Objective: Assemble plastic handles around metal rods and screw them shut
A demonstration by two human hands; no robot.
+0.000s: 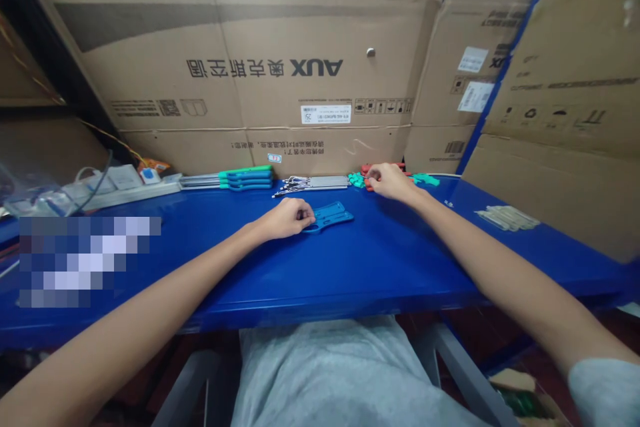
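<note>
A flat blue plastic piece (331, 215) lay on a blue table (350, 267), near its middle. Its long axis ran from the person's left hand (286, 219) out to the right and slightly away from them. The left hand was curled nearly into a fist over the piece's left end, pinching it against the tabletop, so this hand was the nearer one.

The right hand (389, 180) was stretched farther off, to the right of the piece and behind it, at the table's back edge. Its fingers were bent over a small heap of red and green plastic pieces (426, 179). Whether it gripped one could not be told.

Along the same back edge, leftward, sat a cluster of thin metal parts (313, 182) and then a stack of green and blue handled tools (246, 178). A white power strip (127, 188) lay at far left, and pale clear strips (506, 217) at far right.

Cardboard boxes (280, 33) walled in the table. The middle one bore the brand AUX in large dark letters beside Chinese characters that appeared flipped. The white stickers were too small to read.
</note>
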